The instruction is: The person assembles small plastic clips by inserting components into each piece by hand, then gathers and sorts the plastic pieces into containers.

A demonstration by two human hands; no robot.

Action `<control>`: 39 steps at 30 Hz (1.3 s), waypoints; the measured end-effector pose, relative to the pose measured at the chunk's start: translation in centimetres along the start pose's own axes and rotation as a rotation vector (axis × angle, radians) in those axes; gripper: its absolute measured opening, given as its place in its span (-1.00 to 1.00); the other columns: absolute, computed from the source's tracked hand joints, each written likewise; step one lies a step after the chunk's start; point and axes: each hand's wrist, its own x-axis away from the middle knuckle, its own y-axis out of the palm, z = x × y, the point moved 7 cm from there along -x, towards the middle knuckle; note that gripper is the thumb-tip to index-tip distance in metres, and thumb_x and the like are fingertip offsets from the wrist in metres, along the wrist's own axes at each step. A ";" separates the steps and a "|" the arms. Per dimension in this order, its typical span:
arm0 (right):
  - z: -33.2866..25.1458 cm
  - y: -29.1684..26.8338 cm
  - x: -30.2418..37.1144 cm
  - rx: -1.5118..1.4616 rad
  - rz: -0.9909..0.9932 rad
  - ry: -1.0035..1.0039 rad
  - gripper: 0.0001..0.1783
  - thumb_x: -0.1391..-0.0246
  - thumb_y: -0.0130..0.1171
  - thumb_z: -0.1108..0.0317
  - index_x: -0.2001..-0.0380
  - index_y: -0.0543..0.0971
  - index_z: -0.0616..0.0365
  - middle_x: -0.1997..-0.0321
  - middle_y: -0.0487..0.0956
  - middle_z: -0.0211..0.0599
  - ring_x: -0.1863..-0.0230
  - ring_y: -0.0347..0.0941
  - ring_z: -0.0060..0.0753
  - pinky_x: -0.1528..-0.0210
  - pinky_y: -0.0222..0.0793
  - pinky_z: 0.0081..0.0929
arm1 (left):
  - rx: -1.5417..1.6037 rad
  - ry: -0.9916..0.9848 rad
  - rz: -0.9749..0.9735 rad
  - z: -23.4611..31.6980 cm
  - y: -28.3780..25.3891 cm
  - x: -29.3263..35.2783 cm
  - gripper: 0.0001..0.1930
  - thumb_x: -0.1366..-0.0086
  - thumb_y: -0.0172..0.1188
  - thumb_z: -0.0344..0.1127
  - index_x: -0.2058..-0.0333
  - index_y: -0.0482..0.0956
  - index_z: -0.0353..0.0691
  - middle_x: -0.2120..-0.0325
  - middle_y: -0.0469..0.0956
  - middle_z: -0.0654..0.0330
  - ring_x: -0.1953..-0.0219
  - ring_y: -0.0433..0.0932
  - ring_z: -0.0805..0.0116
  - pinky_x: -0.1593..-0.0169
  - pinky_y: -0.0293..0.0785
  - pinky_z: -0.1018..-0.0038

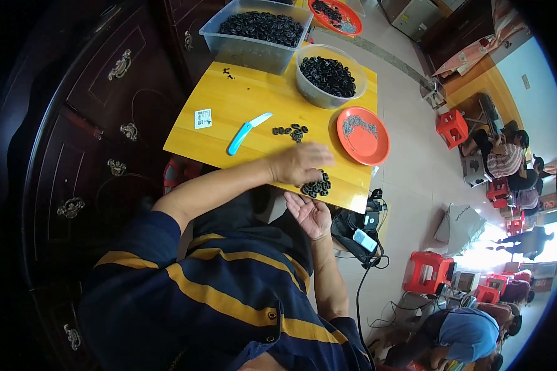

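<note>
My left hand reaches over the yellow table, its fingers stretched out and a little blurred, just above a pile of small black oval rings at the near edge. Palm up, my right hand lies with loosely spread fingers just below that edge, its fingertips close to the pile; I see nothing in it. A second, smaller cluster of the black rings lies beyond my left hand. To its left rests a folding knife with a turquoise handle, its blade out.
At the far side stand a big clear bin and a round clear tub, both holding black pieces. A red plate with small grey bits sits at the right. A white label card lies left. Dark cabinets border the table.
</note>
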 end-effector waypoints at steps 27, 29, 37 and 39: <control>1.6 -1.6 -1.0 -0.010 0.047 -0.021 -0.40 -0.36 -0.20 0.14 -0.25 0.25 0.45 -0.33 0.30 0.23 -0.36 0.23 0.16 -0.33 0.26 0.00 | -0.486 -0.286 -0.154 -6.0 -6.0 6.6 -0.53 -0.26 0.10 -0.31 -0.11 0.38 -0.41 -0.20 0.32 -0.14 -0.28 0.27 -0.07 -0.35 0.15 0.14; 1.8 -1.2 -1.1 -0.001 0.043 -0.022 -0.39 -0.36 -0.20 0.14 -0.26 0.25 0.45 -0.34 0.29 0.23 -0.36 0.23 0.17 -0.33 0.26 0.00 | -0.504 -0.340 -0.137 -5.0 -5.6 7.2 -0.50 -0.26 0.13 -0.29 -0.12 0.35 -0.44 -0.21 0.29 -0.19 -0.29 0.25 -0.09 -0.37 0.13 0.13; 3.2 0.3 -1.6 0.031 0.012 0.051 -0.37 -0.37 -0.22 0.14 -0.30 0.18 0.46 -0.37 0.25 0.21 -0.35 0.24 0.15 -0.34 0.25 -0.05 | -0.376 -0.521 -0.003 0.2 -3.7 8.1 -0.42 -0.29 0.16 -0.21 -0.16 0.31 -0.51 -0.23 0.24 -0.22 -0.31 0.20 -0.15 -0.36 0.12 0.14; 3.0 0.5 -1.6 0.053 0.003 0.038 -0.37 -0.38 -0.23 0.13 -0.29 0.18 0.46 -0.36 0.26 0.21 -0.35 0.24 0.15 -0.34 0.25 -0.06 | -0.355 -0.477 -0.004 1.1 -2.8 7.6 -0.44 -0.28 0.16 -0.24 -0.15 0.33 -0.50 -0.21 0.28 -0.19 -0.30 0.22 -0.13 -0.36 0.15 0.15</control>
